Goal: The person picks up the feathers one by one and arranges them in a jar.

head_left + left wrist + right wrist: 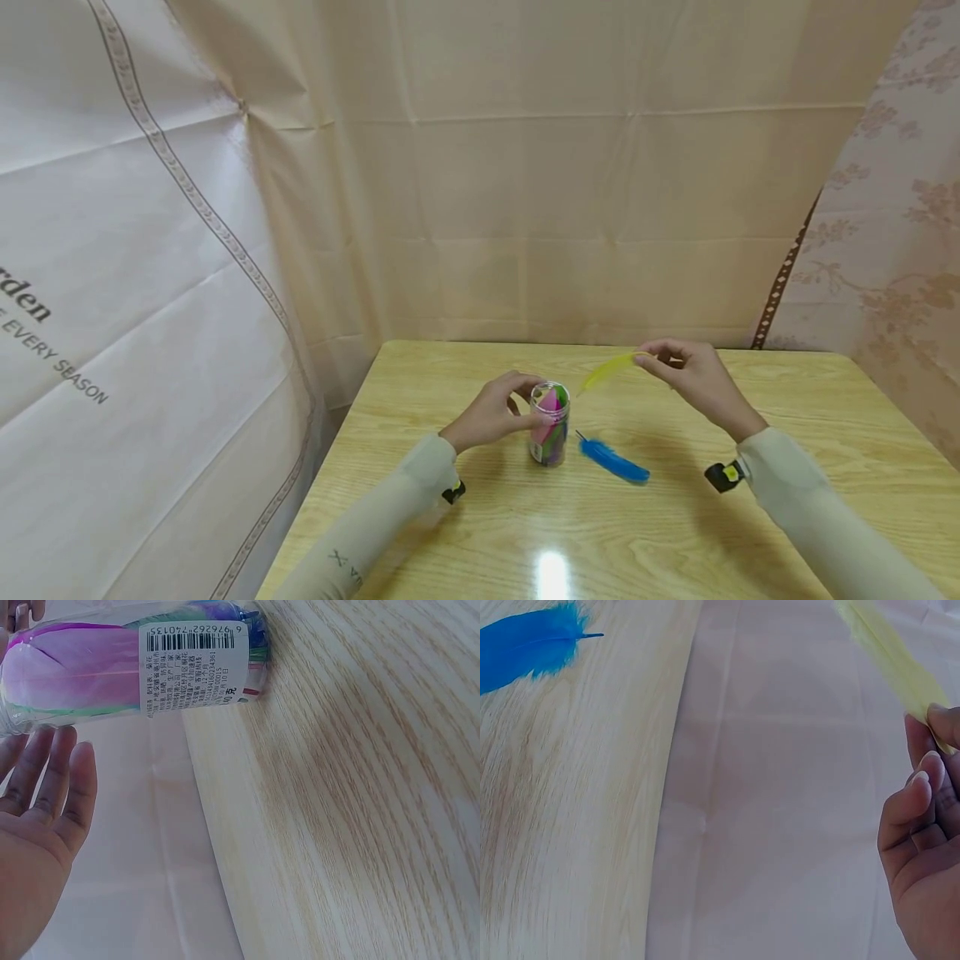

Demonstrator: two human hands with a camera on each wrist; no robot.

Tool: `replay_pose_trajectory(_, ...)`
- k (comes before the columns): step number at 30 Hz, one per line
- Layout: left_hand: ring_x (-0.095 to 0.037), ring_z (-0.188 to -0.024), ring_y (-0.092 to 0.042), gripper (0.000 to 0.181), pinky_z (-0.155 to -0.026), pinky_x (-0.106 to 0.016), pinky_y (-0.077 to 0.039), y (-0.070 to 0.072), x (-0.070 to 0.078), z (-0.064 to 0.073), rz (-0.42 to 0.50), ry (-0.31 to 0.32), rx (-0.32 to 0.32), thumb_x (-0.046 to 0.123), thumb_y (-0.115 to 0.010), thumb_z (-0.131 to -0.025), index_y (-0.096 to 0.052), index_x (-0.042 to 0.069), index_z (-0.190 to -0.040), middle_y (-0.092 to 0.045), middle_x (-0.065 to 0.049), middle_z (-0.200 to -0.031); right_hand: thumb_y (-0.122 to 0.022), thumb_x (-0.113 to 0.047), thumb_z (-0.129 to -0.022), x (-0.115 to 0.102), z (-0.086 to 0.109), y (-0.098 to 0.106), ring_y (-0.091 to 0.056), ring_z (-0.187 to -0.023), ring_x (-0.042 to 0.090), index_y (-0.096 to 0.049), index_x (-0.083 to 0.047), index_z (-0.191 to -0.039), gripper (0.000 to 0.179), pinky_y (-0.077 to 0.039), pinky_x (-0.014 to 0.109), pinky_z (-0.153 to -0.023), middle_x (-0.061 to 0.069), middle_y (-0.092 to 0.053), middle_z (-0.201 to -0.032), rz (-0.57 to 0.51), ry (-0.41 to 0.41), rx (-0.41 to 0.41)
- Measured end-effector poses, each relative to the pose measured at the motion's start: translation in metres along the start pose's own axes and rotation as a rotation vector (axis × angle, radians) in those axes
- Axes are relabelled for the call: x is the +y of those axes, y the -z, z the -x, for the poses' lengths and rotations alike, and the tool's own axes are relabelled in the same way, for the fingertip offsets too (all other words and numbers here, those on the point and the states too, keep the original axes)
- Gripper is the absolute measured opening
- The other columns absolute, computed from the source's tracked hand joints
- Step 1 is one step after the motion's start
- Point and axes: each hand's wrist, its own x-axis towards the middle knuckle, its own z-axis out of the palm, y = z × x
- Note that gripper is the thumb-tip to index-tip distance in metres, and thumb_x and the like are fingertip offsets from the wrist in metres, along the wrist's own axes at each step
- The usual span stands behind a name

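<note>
A clear jar [550, 442] stands upright on the table, packed with colourful feathers, pink and green among them. My left hand [497, 410] holds it near the top, thumb on the near side and fingers behind the rim. In the left wrist view a white barcode label [196, 664] shows on the jar's side. Between thumb and index finger my right hand [693, 379] pinches a yellow feather [609, 369], whose far tip hangs down toward the jar's mouth. A blue feather [615, 461] lies on the table just right of the jar, its quill pointing at the jar.
The wooden table [450, 533] ends at a back edge close behind the hands. A beige cloth [570, 208] hangs behind it, a printed white cloth [150, 333] on the left and a floral one [892, 250] on the right.
</note>
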Motion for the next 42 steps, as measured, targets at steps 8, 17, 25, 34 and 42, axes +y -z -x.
replay_pose_trajectory(8, -0.007, -0.098, -0.053, 0.055, -0.073, -0.026, -0.052, 0.001, 0.000, 0.000, 0.004, -0.001, -0.005, 0.052, -0.071, -0.080, -0.055, 0.032, -0.128, -0.057, 0.010, -0.109, -0.062, -0.037, -0.093, -0.023, 0.000, -0.004, -0.061, -0.088, 0.020, -0.070, -0.018, -0.106, 0.025, -0.051, 0.024, -0.071, 0.000, -0.067, -0.104, 0.005, 0.025, -0.013)
replay_pose_trajectory(17, -0.011, -0.099, -0.055, 0.056, -0.074, -0.027, -0.052, 0.000, 0.001, 0.000, -0.001, 0.013, -0.002, 0.053, -0.071, -0.079, -0.055, 0.031, -0.129, -0.058, 0.010, -0.109, -0.063, -0.032, -0.093, -0.052, 0.003, -0.007, -0.060, -0.085, 0.025, -0.070, -0.011, -0.106, 0.025, -0.050, 0.023, -0.067, 0.003, -0.068, -0.100, -0.020, 0.060, -0.001)
replay_pose_trajectory(25, -0.007, -0.098, -0.054, 0.056, -0.074, -0.028, -0.053, 0.001, 0.001, 0.000, 0.003, 0.016, -0.010, 0.053, -0.070, -0.080, -0.054, 0.032, -0.129, -0.058, 0.007, -0.111, -0.063, -0.026, -0.094, -0.048, -0.004, -0.015, -0.061, -0.081, 0.023, -0.070, -0.012, -0.106, 0.021, -0.051, 0.023, -0.065, 0.004, -0.068, -0.101, -0.034, 0.114, -0.004)
replay_pose_trajectory(34, -0.007, -0.098, -0.055, 0.056, -0.073, -0.025, -0.052, 0.002, 0.003, 0.001, 0.004, -0.001, -0.014, 0.050, -0.071, -0.081, -0.054, 0.031, -0.130, -0.058, 0.004, -0.111, -0.065, -0.036, -0.090, -0.024, -0.014, -0.027, -0.054, -0.063, 0.019, -0.070, -0.028, -0.101, 0.015, -0.044, 0.025, -0.050, -0.006, -0.067, -0.090, -0.048, 0.146, 0.026)
replay_pose_trajectory(42, -0.006, -0.098, -0.054, 0.055, -0.073, -0.024, -0.052, 0.002, 0.004, 0.001, -0.003, 0.002, -0.012, 0.050, -0.071, -0.081, -0.054, 0.031, -0.130, -0.058, 0.008, -0.110, -0.065, -0.038, -0.091, -0.031, -0.014, -0.030, -0.041, -0.051, 0.016, -0.071, -0.027, -0.103, 0.017, -0.033, 0.029, -0.042, -0.001, -0.057, -0.066, -0.038, 0.204, 0.055)
